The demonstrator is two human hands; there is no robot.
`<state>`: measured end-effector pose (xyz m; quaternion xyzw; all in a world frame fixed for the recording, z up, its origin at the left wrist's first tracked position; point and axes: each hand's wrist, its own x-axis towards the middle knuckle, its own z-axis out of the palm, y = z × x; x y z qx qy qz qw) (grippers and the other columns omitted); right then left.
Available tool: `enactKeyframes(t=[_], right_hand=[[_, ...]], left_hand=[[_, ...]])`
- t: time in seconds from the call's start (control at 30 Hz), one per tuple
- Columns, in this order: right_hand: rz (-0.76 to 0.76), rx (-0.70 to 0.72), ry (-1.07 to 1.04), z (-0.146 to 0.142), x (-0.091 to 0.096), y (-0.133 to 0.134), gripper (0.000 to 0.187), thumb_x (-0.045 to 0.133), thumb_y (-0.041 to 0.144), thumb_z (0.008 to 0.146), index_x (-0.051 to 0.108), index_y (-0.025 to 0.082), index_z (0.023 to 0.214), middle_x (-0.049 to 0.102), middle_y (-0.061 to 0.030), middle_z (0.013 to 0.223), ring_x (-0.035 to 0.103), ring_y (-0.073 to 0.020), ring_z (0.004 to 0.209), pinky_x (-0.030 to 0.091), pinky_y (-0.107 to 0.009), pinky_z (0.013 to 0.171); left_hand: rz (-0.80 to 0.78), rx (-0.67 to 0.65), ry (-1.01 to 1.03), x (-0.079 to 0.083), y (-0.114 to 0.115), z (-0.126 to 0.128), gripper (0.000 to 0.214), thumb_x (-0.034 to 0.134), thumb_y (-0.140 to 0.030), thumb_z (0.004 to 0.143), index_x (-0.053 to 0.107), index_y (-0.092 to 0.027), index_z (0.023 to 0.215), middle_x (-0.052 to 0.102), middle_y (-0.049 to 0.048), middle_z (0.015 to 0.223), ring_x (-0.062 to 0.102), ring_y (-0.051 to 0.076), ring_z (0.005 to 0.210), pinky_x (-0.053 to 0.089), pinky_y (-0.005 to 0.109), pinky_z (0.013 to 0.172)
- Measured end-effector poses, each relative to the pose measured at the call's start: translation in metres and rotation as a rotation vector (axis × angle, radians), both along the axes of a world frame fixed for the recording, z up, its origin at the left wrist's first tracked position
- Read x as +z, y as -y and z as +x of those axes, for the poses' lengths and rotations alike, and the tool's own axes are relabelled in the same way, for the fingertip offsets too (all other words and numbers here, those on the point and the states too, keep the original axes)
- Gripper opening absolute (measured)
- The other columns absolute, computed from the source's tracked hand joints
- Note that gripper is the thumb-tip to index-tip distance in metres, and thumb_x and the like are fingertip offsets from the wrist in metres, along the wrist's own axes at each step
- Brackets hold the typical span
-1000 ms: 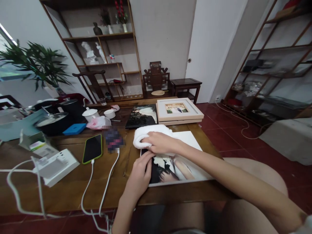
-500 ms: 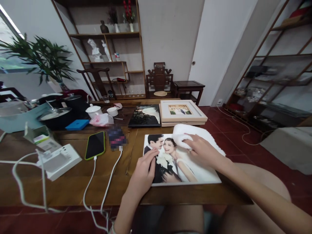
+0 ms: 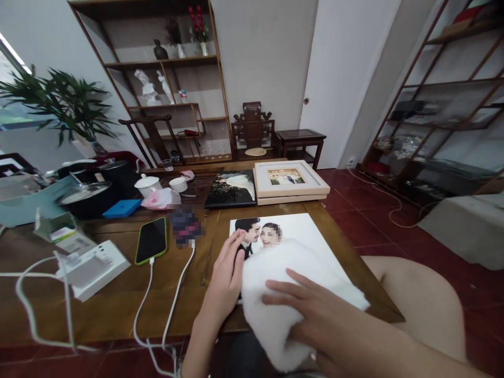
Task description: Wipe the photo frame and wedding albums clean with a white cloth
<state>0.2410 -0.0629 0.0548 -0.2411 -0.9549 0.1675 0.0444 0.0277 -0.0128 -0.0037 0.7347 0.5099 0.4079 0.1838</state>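
My hands on the photo [image 3: 303,231].
Right hand [image 3: 315,323] spread flat on the cloth [image 3: 271,283] over its near half; left hand [image 3: 225,281] flat, open, at its left edge.

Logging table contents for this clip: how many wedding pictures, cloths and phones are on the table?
pictures: 3 (print, dark photo, framed photo)
cloth: 1
phone: 1
total: 5

right hand [image 3: 315,315] and white cloth [image 3: 275,283] drawn down to photo's near edge
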Motion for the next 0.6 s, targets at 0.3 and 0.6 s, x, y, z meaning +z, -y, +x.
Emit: enactKeyframes(t=[0.3,0.6], right_hand=[[0.087,-0.553,0.045,0.082,-0.016,-0.044,0.049,0.041,0.005,0.065,0.06,0.022,0.107,0.059,-0.009,0.118,0.052,-0.0265,0.109,0.042,-0.039,0.089],[0.22,-0.452,-0.006,0.007,-0.012,-0.107,0.044,0.041,0.005,0.071,0.06,0.014,0.109,0.056,-0.0159,0.122,0.045,-0.0286,0.119,0.033,-0.047,0.095]], left_hand=[[-0.024,-0.08,-0.109,-0.005,-0.003,0.001,0.035,0.043,-0.027,0.09,0.055,-0.021,0.122,0.054,0.0076,0.131,0.045,0.02,0.125,0.034,0.042,0.106],[0.003,-0.044,-0.077,-0.001,-0.002,0.0,0.037,0.036,-0.022,0.092,0.05,-0.018,0.126,0.052,0.0083,0.132,0.044,0.019,0.125,0.034,0.04,0.106]])
